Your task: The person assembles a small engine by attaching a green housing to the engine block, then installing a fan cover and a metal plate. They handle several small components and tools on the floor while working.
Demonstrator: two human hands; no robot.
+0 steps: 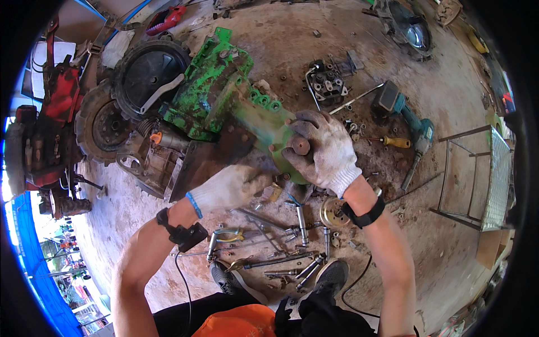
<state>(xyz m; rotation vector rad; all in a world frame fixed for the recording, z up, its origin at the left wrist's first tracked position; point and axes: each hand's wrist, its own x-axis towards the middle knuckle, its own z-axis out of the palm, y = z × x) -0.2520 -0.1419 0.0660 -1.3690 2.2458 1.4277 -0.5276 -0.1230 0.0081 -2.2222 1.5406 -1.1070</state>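
A large green metal housing [208, 95] with worn paint lies in front of me, its tubular arm ending in a round flange [289, 160] towards me. My right hand [328, 146], in a dirty white work glove, curls its fingers and thumb over the flange, around the brown shaft end [301, 146] at its middle. My left hand [233, 188], also gloved, is beside the flange's lower left edge. Its fingers are curled together near a bolt [286, 176] on the rim; whatever they hold is hidden. Just below them is a small yellowish metal piece [274, 193].
Sockets, ratchets and pliers [229, 235] lie before my shoes. To the right are a cordless impact wrench [412, 121], a yellow-handled screwdriver [396, 141] and a metal stand [491, 174]. An engine part [328, 81] sits beyond; tyred wheels [104, 123] are at left.
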